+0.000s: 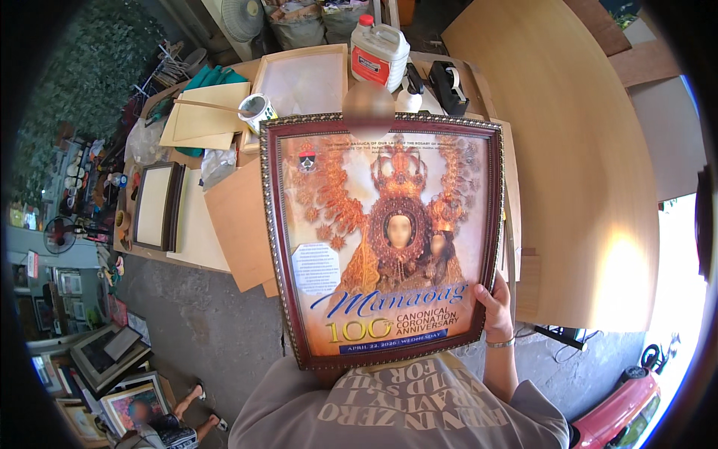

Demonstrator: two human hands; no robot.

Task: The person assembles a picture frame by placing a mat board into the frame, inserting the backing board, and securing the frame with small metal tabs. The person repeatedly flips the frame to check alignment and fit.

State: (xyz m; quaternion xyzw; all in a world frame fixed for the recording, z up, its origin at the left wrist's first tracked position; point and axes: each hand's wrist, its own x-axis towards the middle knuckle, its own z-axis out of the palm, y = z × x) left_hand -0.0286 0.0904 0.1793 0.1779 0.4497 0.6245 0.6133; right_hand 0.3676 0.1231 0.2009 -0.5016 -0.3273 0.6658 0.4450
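Access to the middle of the table (476, 82) is obstructed by the framed poster (389, 239). Behind its top edge, the jug (380, 60) and tape dispenser (449, 88) obstruct passage. Left-side passage: over the floor (194, 307), beside the frame. Right-side clearance is limited by the wooden panel (583, 165); the right hand (496, 310) occupies the frame's lower right edge.

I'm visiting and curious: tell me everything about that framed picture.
The framed picture has a dark red, wood-like frame with beaded edges. It shows a crowned figure beside a smaller one, above lettering, with a pale text panel at lower left. It faces the camera, slightly tilted, before the person's shirt; the right hand grips its lower right edge.
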